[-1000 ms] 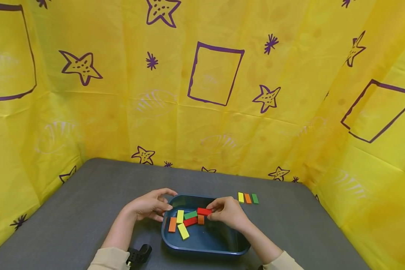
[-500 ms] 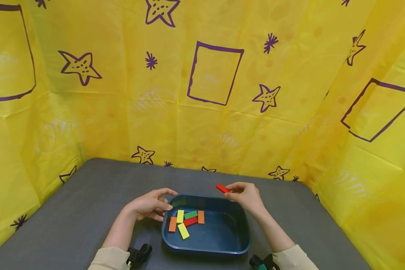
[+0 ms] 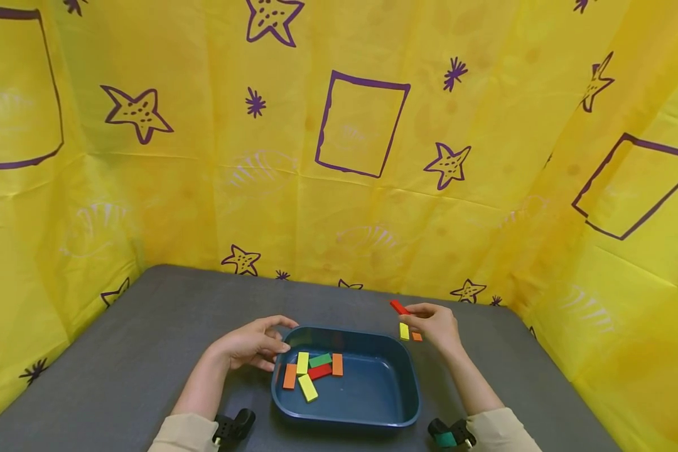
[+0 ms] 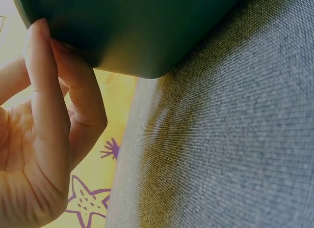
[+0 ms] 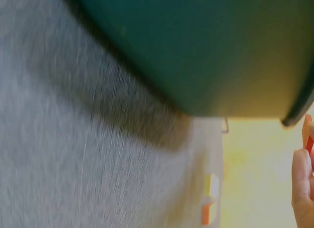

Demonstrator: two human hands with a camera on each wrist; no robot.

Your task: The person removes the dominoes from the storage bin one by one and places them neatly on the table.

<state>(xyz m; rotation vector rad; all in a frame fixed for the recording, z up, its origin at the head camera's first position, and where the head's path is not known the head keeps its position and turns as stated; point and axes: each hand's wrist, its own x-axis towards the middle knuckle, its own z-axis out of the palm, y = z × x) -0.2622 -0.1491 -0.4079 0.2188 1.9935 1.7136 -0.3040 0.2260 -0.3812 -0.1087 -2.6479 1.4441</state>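
My left hand (image 3: 251,342) holds the dark blue tray (image 3: 367,392) by its far left corner; in the left wrist view, fingertips (image 4: 41,31) meet its wall. Raised behind the tray's far right corner, my right hand (image 3: 437,326) pinches a red block (image 3: 398,307) between thumb and fingers. Beneath that block, on the table, lie a yellow block (image 3: 403,331) and a partly covered orange block (image 3: 417,337). Inside the tray are a green block (image 3: 319,360), another red block (image 3: 319,371), two orange blocks (image 3: 290,376) and two yellow blocks (image 3: 307,388).
The grey table (image 3: 175,326) extends round the tray. Yellow cloth (image 3: 373,207) printed with purple stars hangs behind and at both sides. A black wrist strap (image 3: 234,427) is on the left forearm, a similar strap (image 3: 452,434) on the right.
My right hand has lifted the red block out of the tray and carried it back and right, over the row outside; the green block there is now hidden. My left hand stays put.
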